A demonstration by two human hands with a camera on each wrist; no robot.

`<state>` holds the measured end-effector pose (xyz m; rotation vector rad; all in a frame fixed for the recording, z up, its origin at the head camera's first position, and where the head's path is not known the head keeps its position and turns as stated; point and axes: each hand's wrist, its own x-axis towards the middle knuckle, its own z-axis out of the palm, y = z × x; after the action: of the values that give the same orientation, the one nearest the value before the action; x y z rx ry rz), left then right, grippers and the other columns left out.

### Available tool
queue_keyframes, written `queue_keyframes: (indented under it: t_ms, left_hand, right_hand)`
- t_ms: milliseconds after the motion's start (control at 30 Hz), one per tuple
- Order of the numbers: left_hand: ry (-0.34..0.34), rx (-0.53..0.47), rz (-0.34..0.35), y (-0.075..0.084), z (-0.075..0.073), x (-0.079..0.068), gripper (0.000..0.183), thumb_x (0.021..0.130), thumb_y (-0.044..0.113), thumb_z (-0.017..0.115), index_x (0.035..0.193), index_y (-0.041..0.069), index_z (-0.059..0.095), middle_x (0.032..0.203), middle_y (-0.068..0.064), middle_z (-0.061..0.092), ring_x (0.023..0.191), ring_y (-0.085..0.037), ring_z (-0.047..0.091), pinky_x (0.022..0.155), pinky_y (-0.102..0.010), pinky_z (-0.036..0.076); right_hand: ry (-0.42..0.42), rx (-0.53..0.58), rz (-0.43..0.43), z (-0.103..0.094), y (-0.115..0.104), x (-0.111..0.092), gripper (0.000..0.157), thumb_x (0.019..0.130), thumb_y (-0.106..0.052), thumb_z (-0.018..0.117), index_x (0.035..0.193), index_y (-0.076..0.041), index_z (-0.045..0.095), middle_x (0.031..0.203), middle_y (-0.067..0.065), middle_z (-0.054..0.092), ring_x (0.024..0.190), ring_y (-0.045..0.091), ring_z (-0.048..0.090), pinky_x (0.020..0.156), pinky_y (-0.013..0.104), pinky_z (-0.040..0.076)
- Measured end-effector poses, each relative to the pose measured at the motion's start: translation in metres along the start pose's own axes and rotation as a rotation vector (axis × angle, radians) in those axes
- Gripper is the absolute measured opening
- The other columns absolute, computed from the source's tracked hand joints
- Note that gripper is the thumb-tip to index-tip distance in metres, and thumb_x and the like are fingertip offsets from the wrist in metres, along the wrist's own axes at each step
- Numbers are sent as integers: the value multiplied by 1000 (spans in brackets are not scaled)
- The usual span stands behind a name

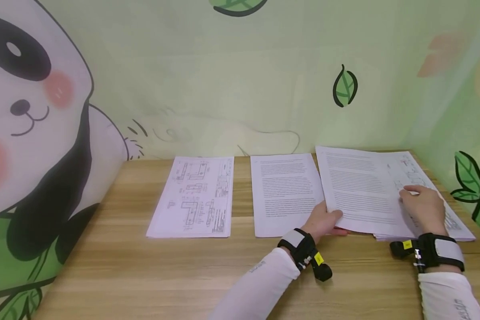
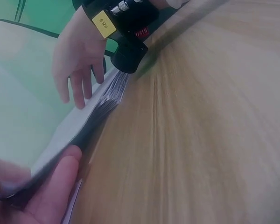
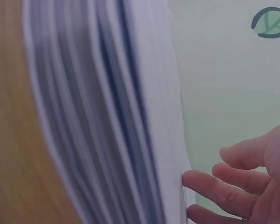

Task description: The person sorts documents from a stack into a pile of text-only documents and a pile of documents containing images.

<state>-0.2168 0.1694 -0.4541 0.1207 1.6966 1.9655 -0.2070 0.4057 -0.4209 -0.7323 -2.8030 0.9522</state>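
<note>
Nearest are two white sleeves [image 1: 256, 284] and two black wrist straps [image 1: 446, 251], one pair per arm, over the desk [image 1: 144, 275]. The left hand [image 1: 322, 221] pinches the near left corner of printed text paper [image 1: 356, 191], thumb above and fingers beneath; whether it is one sheet or several, I cannot tell. The right hand [image 1: 424, 209] grasps nothing, its fingers loose, over the pile of drawings [image 1: 460, 222] toward the desk's right edge. The text paper partly covers that pile, whose sheets are too many to count. Two more sets of paper lie farther left: one of text [image 1: 284, 195], mid-desk, and one of drawings [image 1: 192, 200], nearer the desk's left edge. All reach close to the far edge. Beyond rises a pale green backdrop [image 1: 208, 80] with one panda [image 1: 64, 115] along the desk's left edge.
</note>
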Motion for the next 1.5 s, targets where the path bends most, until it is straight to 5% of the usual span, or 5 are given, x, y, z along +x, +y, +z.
queue_keyframes:
  t_ms: [267,500,767,1000,1500]
  left_hand:
    - [116,96,73,0,-11,-3,27,93,3,40,116,8,53,94,-6,64,83,-18,64,77,-42,57]
    - [176,188,148,9,-39,-15,32,93,7,43,122,15,53,102,0,64,91,-11,58,90,-38,47]
    - [180,104,172,22,-76,-31,32,95,10,41,122,23,52,105,4,67,95,-11,62,90,-36,47]
    - [176,36,159,25,-96,-46,33,97,11,39,124,26,50,107,0,67,94,-16,66,82,-37,55]
    - [274,143,76,41,-142,-53,39,92,22,54,130,17,49,112,-10,64,91,-18,62,72,-28,47]
  right_hand:
    - [-45,57,-28,7,-7,1,61,94,-38,40,136,7,41,121,37,53,103,44,52,59,31,38]
    - [-129,245,-87,17,-26,1,81,91,-56,35,149,-4,13,139,40,31,123,52,37,94,64,35]
    - [-334,485,-95,31,-69,-15,94,84,-65,39,148,-21,-14,151,31,18,135,47,24,106,66,20]
    - [-435,608,-115,44,-84,-26,81,86,-58,45,150,-29,5,128,3,48,100,9,57,77,24,49]
    - [-467,703,-149,61,-101,-41,56,98,-33,42,149,-22,21,135,12,47,94,6,64,73,23,57]
